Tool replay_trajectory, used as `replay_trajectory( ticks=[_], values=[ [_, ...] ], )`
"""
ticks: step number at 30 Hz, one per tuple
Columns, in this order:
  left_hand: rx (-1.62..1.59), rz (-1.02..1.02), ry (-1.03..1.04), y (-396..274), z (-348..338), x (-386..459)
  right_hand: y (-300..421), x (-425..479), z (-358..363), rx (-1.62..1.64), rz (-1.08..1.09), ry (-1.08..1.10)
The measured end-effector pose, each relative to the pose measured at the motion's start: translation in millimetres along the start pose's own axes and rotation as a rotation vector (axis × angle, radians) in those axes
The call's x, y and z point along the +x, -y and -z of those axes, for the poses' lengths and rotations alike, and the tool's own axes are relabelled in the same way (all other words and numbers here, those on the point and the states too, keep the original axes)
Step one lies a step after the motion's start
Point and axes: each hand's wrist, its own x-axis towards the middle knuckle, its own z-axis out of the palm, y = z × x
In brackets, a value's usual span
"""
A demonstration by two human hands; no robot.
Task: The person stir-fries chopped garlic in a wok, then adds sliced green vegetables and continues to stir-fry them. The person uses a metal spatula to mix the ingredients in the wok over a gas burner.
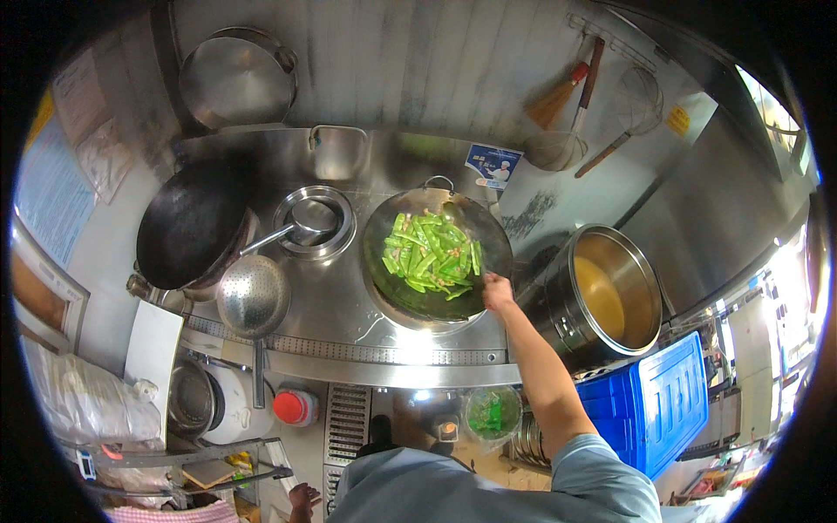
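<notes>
My right hand (498,292) is closed over the right rim of a wok (382,248), around the handle of a cooking ladle. The ladle's grey bowl (451,211) lies at the far side of the food, and its handle is blurred. Flat green pods (425,252), mixed with small pale pinkish pieces, fill the middle of the wok. A looped metal handle (438,181) stands at the wok's far edge. Down at the bottom of the view, my left hand (305,501) hangs away from the stove, fingers apart and nothing in it.
Left on the steel stove top (327,294) are a tilted black wok (193,225), a perforated strainer (254,296) and a ladle (312,218) across a round pot. A tall pot of yellowish liquid (598,297) and a blue bin (673,399) stand right. Whisk (637,104) and skimmer (556,150) hang behind.
</notes>
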Motion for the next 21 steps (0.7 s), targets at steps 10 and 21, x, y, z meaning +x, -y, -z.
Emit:
replay_trajectory(
  ticks=[10,21],
  values=[
    [-0.04,-0.142,0.132,-58.5,-31.5,22.6,12.6,-46.0,34.0,-0.659,0.726,0.128],
    [0.114,-0.041,0.137,-53.7,-63.7,14.8,26.4,-190.5,166.9,-1.073,0.6,0.055]
  ],
)
